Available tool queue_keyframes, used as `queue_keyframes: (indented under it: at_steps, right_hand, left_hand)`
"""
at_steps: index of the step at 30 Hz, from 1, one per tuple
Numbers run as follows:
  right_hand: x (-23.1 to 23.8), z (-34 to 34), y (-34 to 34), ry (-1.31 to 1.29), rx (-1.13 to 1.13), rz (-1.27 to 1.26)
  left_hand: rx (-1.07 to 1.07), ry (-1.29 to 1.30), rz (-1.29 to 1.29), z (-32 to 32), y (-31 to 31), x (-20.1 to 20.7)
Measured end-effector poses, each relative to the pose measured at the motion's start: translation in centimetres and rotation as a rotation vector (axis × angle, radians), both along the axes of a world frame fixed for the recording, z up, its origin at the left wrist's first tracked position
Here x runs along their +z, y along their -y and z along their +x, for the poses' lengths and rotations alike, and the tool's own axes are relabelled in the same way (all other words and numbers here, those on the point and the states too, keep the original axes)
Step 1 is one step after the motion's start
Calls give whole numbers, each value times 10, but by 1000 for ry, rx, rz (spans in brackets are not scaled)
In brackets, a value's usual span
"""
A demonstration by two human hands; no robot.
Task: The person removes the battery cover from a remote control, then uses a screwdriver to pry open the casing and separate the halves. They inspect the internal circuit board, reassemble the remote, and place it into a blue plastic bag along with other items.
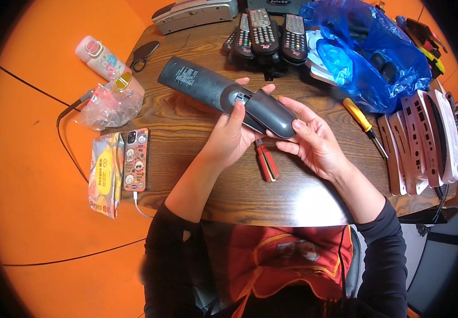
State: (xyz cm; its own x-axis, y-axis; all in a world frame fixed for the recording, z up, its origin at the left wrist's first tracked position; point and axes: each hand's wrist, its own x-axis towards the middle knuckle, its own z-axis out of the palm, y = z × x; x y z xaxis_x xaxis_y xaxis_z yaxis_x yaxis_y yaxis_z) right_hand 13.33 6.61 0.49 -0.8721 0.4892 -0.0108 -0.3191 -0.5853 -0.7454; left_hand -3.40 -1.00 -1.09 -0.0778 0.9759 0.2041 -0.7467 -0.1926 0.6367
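A black remote control point(194, 84), back side up and slanting down to the right, lies in my left hand point(228, 139). That thumb presses beside the battery compartment, and fingertips show beyond the remote's far edge. My right hand point(318, 144) grips a rounded black battery cover point(274, 115) by its lower end. The cover sits tilted over the remote's lower part, its upper edge apart from the compartment's bare end. Whether batteries are inside cannot be seen. Just below the hands, a red-handled screwdriver point(267, 163) rests on the wooden table point(229, 193).
Several remotes point(263, 34) are stacked at the back, left of a blue plastic bag point(366, 58). A yellow-handled screwdriver point(358, 115) lies beside upright white device casings point(419, 140) on the right. At left are a phone point(136, 159), a wipes packet point(105, 175) and a bottle point(101, 58).
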Motion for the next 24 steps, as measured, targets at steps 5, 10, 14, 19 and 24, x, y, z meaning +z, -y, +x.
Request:
queue_keyframes:
  at_steps: [5,10,14,19,24]
  right_hand:
    - [-3,4,-2,215,20,190]
    - [-5,4,-3,206,37,226]
    - [-6,5,-2,219,28,268]
    - [-4,7,-2,297,39,344]
    - [-4,2,3,343,-39,329]
  left_hand:
    - [87,-141,6,3,2,0]
    - [102,-139,-64,4,4,5]
    - [92,-175,-66,6,3,6]
    - [112,-294,-66,8,1,4]
    - [89,-302,-65,9,2,7]
